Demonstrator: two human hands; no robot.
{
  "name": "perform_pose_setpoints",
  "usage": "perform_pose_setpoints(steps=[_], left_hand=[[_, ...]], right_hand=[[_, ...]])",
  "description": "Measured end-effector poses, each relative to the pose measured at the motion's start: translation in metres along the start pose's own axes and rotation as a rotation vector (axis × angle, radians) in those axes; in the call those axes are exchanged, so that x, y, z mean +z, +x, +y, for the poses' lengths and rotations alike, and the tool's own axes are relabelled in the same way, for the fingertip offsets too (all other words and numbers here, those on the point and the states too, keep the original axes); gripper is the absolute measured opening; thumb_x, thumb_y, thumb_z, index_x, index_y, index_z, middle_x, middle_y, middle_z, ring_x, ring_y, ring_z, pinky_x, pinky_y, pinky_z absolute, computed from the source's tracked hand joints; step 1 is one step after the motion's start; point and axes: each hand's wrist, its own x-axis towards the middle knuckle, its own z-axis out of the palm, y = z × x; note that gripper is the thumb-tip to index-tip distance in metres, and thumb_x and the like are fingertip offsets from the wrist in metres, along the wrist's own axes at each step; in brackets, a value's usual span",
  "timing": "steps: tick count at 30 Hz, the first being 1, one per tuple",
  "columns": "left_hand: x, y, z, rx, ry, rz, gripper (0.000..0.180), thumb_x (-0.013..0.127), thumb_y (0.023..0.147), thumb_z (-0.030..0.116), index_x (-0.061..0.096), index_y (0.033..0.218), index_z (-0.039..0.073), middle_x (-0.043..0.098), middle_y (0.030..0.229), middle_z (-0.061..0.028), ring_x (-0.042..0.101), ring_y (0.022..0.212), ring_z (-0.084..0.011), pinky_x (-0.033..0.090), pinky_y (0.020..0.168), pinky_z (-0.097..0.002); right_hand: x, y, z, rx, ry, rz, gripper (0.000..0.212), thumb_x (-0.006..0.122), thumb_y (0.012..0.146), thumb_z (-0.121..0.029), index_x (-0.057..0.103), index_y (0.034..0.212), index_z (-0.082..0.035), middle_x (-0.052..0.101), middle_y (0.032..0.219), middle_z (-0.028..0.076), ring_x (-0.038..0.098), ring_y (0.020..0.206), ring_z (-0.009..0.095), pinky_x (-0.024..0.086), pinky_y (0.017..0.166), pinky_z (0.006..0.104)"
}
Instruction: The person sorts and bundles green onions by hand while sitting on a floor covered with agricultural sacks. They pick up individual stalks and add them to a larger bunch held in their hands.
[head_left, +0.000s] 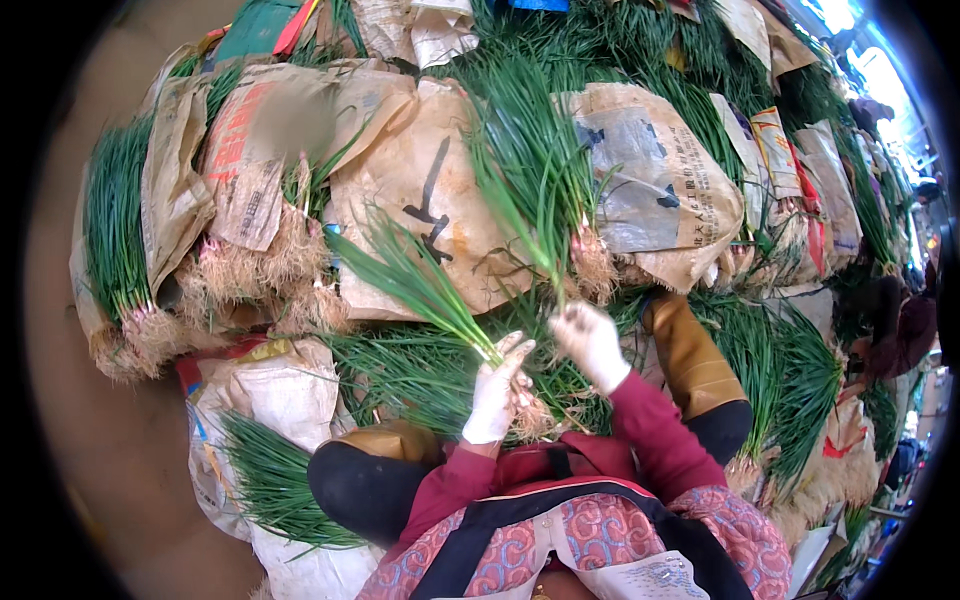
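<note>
My left hand (492, 402), in a white glove, is closed around a small bunch of spring onions (425, 291). Their green leaves point up and to the left, and pale bulbs with stringy roots hang below the fingers. To its right, my white-gloved right hand (590, 345) has its fingers pinched together at the lower end of a spring onion stalk (546, 252). That stalk's leaves run up in front of a larger bundle of spring onions (530, 150), whose roots rest on the sacks. Loose green leaves (400, 375) lie beneath and beside my hands.
Paper sacks (400, 190) wrapped around more onion bundles form a row ahead. Another bundle (285, 485) lies on white sacking (280, 385) at the left. More onions (790, 370) are at the right, near a person in dark clothes (900, 330). Brown floor (75, 430) borders the far left.
</note>
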Motion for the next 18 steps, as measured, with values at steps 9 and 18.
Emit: perform_pose_setpoints(steps=[9,18], left_hand=[[-0.014,-0.008,-0.009,0.029,0.139,0.033,0.017,0.063,0.083,0.008,0.056,0.096,-0.001,0.056,0.061,-0.0043,0.050,0.041,-0.0117,0.040,0.034,-0.0220],[-0.020,-0.012,-0.012,0.026,0.129,0.063,0.015,0.064,0.081,0.007,0.057,0.093,0.001,0.055,0.057,-0.0048,0.050,0.039,-0.0129,0.041,0.034,-0.0236]], right_hand=[[0.033,-0.019,0.000,-0.064,-0.205,-0.147,0.024,0.055,0.090,-0.025,0.062,0.090,-0.002,0.063,0.073,0.007,0.057,0.063,0.012,0.044,0.058,0.0257],[0.061,-0.001,0.010,0.087,0.435,-0.183,0.011,0.059,0.088,-0.013,0.062,0.089,-0.003,0.059,0.076,-0.001,0.050,0.063,0.004,0.040,0.054,0.0189]])
